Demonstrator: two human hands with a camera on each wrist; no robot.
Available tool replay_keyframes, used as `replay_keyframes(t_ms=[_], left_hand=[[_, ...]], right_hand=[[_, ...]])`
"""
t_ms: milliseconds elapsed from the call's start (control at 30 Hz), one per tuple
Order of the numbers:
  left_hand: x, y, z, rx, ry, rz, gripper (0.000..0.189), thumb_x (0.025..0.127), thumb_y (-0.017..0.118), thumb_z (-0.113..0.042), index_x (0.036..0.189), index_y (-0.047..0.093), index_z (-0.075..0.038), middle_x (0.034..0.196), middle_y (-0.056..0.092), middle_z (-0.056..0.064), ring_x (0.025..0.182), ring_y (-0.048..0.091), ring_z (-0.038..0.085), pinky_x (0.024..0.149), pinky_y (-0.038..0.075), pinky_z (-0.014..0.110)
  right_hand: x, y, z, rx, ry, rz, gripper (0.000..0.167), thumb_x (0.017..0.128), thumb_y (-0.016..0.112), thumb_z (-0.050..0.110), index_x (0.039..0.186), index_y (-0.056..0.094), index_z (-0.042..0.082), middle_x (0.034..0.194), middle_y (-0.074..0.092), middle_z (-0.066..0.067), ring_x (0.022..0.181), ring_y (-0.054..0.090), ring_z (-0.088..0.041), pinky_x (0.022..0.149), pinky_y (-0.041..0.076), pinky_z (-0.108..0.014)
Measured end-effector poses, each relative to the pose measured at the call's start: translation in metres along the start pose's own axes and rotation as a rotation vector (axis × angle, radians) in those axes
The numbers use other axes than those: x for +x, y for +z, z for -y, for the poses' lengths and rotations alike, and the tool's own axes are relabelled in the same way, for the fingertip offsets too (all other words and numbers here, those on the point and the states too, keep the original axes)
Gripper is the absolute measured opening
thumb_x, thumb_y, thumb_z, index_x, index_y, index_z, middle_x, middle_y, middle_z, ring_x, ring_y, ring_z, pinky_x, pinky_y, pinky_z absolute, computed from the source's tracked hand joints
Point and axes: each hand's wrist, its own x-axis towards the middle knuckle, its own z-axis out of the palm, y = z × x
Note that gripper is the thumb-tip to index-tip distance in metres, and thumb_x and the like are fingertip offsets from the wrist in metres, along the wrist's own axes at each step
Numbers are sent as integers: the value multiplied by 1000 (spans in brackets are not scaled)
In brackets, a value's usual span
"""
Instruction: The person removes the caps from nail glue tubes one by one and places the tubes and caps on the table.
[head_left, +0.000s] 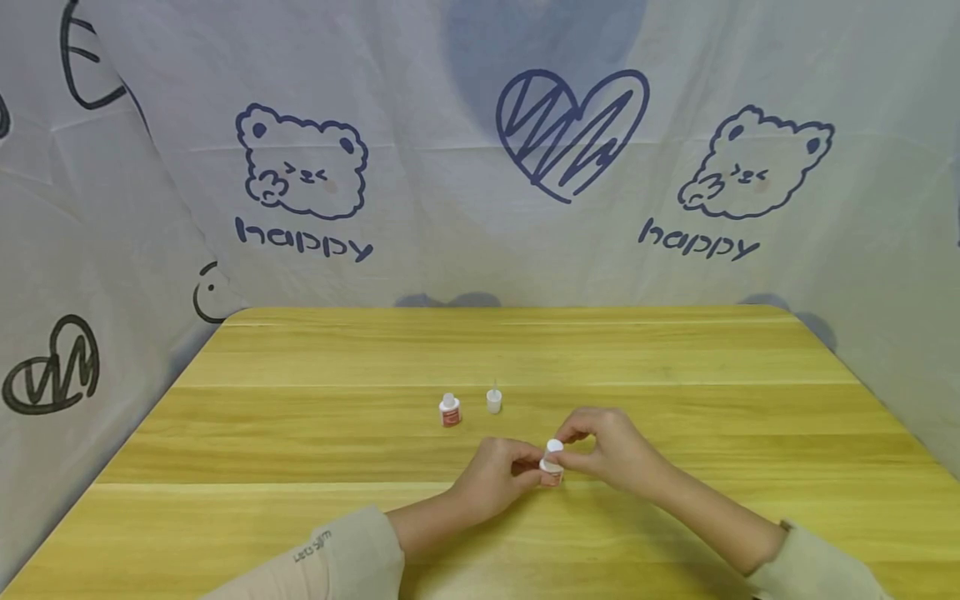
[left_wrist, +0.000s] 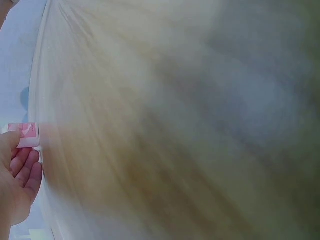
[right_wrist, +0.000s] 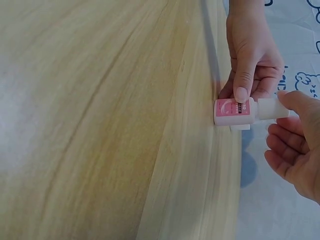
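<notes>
A small white bottle with a pink-red label (head_left: 551, 478) stands on the table at centre right. My left hand (head_left: 491, 481) grips its body from the left, the thumb lying across the label in the right wrist view. On top, my right hand (head_left: 617, 448) pinches the white cap (right_wrist: 270, 108) between thumb and fingers. A short stretch of neck shows between cap and bottle shoulder. The left wrist view catches only the label end of the bottle (left_wrist: 29, 134) above the left fingers.
Farther back on the wood-grain table (head_left: 300, 442) stands a second small bottle (head_left: 450, 412) with a narrow white top. To its right, a loose white cap (head_left: 493, 402) sits with a thin stem pointing up. A printed cloth (head_left: 427, 183) hangs behind the table.
</notes>
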Motion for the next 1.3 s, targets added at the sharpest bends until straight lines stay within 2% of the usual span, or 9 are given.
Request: replay_keyframes(t_ms=[200, 433, 767, 1000, 1167, 1300], left_hand=[[0, -1, -1, 3, -4, 2, 20, 82, 69, -13, 96, 71, 1, 90, 72, 12, 77, 70, 13, 68, 50, 8], [0, -1, 0, 3, 3, 2, 19, 82, 68, -13, 95, 71, 1, 90, 72, 12, 78, 70, 14, 68, 50, 8], [0, 0, 1, 8, 1, 0, 19, 82, 69, -13, 95, 71, 0, 90, 73, 12, 78, 70, 14, 68, 50, 8], [0, 0, 1, 3, 4, 2, 19, 82, 69, -15, 93, 72, 0, 89, 73, 12, 78, 70, 13, 68, 50, 8], [0, 0, 1, -4, 0, 4, 20, 82, 68, -16, 94, 72, -1, 89, 73, 11, 79, 70, 14, 68, 50, 8], [0, 0, 1, 4, -1, 4, 20, 82, 68, -17, 94, 72, -1, 89, 73, 11, 78, 70, 13, 69, 50, 8]], right_hand=[[0, 0, 0, -1, -1, 12, 9, 78, 75, 18, 81, 68, 13, 81, 68, 5, 76, 63, -8, 76, 51, -26], [0, -2, 1, 5, -12, 31, 6, 80, 72, 13, 83, 68, 11, 85, 69, 2, 79, 62, -8, 75, 54, -32], [0, -4, 1, 19, -77, 39, 6, 80, 70, 5, 85, 69, 7, 84, 69, -2, 77, 62, -15, 70, 54, -28], [1, -5, 1, 31, -96, 78, 7, 81, 68, 4, 86, 69, 8, 86, 69, -1, 79, 60, -9, 71, 54, -28], [1, -6, 2, 38, -70, 102, 8, 82, 68, 5, 89, 70, 9, 88, 70, 0, 80, 59, -6, 72, 53, -29], [1, -6, 3, 20, -36, 82, 10, 81, 70, 10, 91, 70, 6, 88, 70, 0, 80, 60, -12, 73, 53, -30]])
